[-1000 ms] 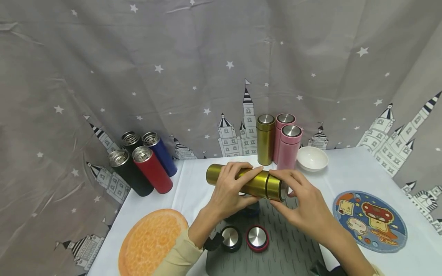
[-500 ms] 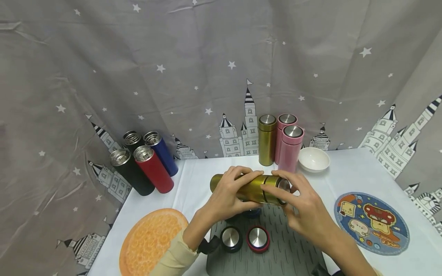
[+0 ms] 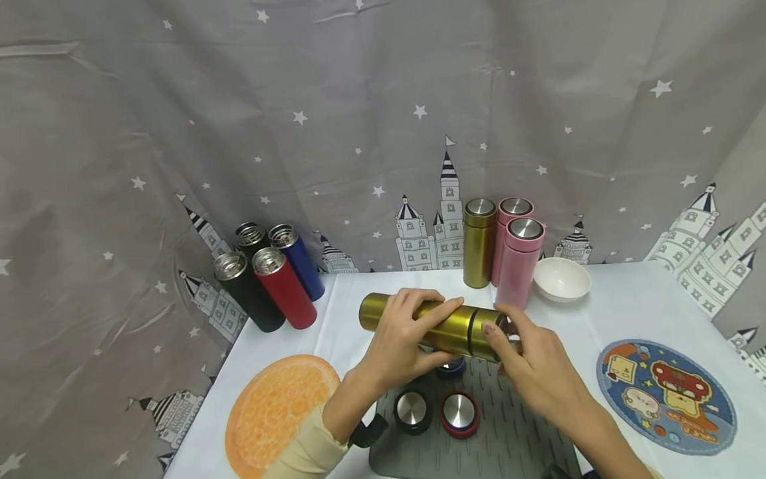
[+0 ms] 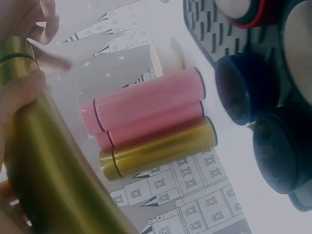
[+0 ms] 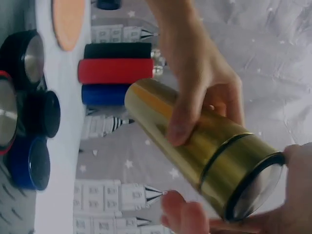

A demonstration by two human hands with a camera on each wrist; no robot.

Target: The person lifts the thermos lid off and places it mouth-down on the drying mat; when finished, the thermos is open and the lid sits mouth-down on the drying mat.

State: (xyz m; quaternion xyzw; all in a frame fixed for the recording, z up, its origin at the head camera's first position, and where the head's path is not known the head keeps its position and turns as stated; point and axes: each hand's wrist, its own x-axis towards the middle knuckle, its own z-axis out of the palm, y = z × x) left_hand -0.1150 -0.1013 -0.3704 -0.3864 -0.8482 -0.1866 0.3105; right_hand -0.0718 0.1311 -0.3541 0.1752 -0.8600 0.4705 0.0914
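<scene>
While the left hand (image 3: 401, 339) grips the gold cylindrical metal flask (image 3: 455, 330) above the twelve-o'clock edge of the grey textured mat (image 3: 503, 416), the right hand (image 3: 535, 362) is at its round gold cap (image 5: 239, 168), near three o'clock, its hold unclear; twisting would likely go best with the flask braced level.

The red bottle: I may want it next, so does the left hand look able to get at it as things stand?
Probably not yet: the left hand grips a gold bottle. Otherwise, only white cloth seems to lie between hand and red bottle.
</scene>
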